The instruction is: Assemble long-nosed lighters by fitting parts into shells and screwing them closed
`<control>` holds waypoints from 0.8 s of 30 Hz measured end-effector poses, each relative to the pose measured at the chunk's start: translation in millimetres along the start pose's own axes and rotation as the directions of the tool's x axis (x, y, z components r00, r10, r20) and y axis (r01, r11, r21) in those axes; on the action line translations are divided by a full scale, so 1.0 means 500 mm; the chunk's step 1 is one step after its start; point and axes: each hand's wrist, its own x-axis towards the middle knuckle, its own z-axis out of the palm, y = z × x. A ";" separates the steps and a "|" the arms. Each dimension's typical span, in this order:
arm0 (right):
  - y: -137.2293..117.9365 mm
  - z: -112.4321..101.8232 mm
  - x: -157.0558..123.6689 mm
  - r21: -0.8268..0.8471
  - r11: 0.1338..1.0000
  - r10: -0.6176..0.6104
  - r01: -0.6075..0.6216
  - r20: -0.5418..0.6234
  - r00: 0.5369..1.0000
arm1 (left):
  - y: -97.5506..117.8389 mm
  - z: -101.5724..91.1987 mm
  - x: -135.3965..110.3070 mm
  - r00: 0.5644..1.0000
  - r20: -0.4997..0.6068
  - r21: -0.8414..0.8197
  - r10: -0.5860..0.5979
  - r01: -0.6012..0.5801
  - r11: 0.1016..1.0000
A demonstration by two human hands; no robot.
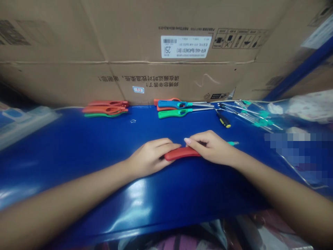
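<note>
Both of my hands hold a red long-nosed lighter (182,153) level above the blue tabletop. Around the rear end of its handle my left hand (151,158) is closed. My right hand (214,147) wraps the front part, thumb lying along the top, and hides most of the nozzle end. A teal tip (232,143) shows beyond my right hand. Behind, a blue lighter (170,103) and a green lighter (172,113) with metal nozzles lie side by side, an orange one partly hidden behind them. Orange handles (105,110) without nozzles lie at the back left, one green beneath.
A tall cardboard box (130,38) walls the back of the blue table (99,198). A black and yellow screwdriver (224,121) and several metal nozzles with teal ends (247,116) lie at the back right. A clear plastic container (23,121) stands at left.
</note>
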 end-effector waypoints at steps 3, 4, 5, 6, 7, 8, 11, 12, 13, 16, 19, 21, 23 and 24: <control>0.003 -0.001 0.000 -0.017 1.000 -0.023 0.023 -0.023 0.999 | 0.006 0.001 0.005 1.000 -0.010 0.018 -0.007 0.007 1.000; 0.005 -0.003 0.000 -0.028 0.997 -0.067 0.067 -0.027 0.997 | 0.007 0.001 0.007 1.000 -0.017 0.007 -0.015 0.015 1.000; 0.006 -0.004 0.000 -0.044 0.991 -0.127 0.126 -0.020 0.992 | 0.007 0.001 0.008 0.999 -0.028 -0.009 -0.027 0.026 1.000; 0.008 -0.005 -0.001 -0.068 0.979 -0.192 0.192 -0.003 0.981 | 0.007 0.000 0.009 0.998 -0.044 -0.029 -0.042 0.040 0.999; 0.008 -0.007 -0.002 -0.100 0.963 -0.249 0.250 0.023 0.968 | 0.007 0.000 0.009 0.997 -0.062 -0.048 -0.054 0.051 0.998; 0.009 -0.007 -0.004 -0.137 0.946 -0.290 0.294 0.053 0.956 | 0.006 -0.001 0.009 0.995 -0.080 -0.062 -0.063 0.058 0.996; 0.009 -0.006 -0.009 -0.230 0.906 -0.345 0.356 0.089 0.934 | 0.006 -0.002 0.008 0.992 -0.110 -0.082 -0.060 0.051 0.995; 0.009 -0.004 -0.010 -0.250 0.896 -0.357 0.367 0.085 0.930 | 0.007 -0.003 0.008 0.993 -0.108 -0.084 -0.054 0.045 0.995; 0.009 -0.003 -0.011 -0.268 0.887 -0.368 0.375 0.077 0.926 | 0.007 -0.003 0.007 0.993 -0.107 -0.083 -0.052 0.044 0.996; 0.010 0.000 -0.011 -0.320 0.871 -0.372 0.372 0.064 0.926 | 0.003 -0.006 0.008 0.993 -0.109 -0.064 -0.049 0.042 0.997; 0.015 -0.008 -0.009 -0.359 0.873 -0.342 0.330 0.034 0.939 | -0.008 -0.012 0.011 0.994 -0.113 -0.022 -0.010 0.008 1.000; 0.017 -0.019 -0.010 -0.393 0.866 -0.328 0.309 0.018 0.944 | -0.015 -0.017 0.013 0.993 -0.122 0.008 0.005 -0.004 1.000; 0.019 -0.029 -0.010 -0.412 0.853 -0.333 0.321 0.043 0.942 | -0.019 -0.019 0.013 0.990 -0.141 0.022 -0.001 0.004 1.000; 0.020 -0.033 -0.010 -0.408 0.849 -0.341 0.335 0.061 0.938 | -0.020 -0.019 0.012 0.989 -0.148 0.022 -0.009 0.013 1.000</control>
